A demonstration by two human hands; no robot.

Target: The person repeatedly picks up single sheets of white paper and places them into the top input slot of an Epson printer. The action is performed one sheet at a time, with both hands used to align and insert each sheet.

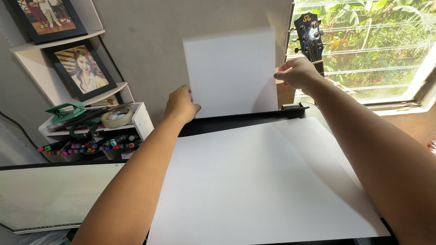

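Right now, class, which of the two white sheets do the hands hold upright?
The smaller sheet, standing in the printer's rear slot, with the left hand and right hand on its edges. The larger sheet lies flat.

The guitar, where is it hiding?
In the head view, the guitar headstock pokes up on the right by the window, just behind the right hand holding the upright sheet of white paper.

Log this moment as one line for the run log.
left hand: holds upright sheet at left edge | right hand: pinches its right edge | sheet foot: in printer rear slot | flat sheet: on printer
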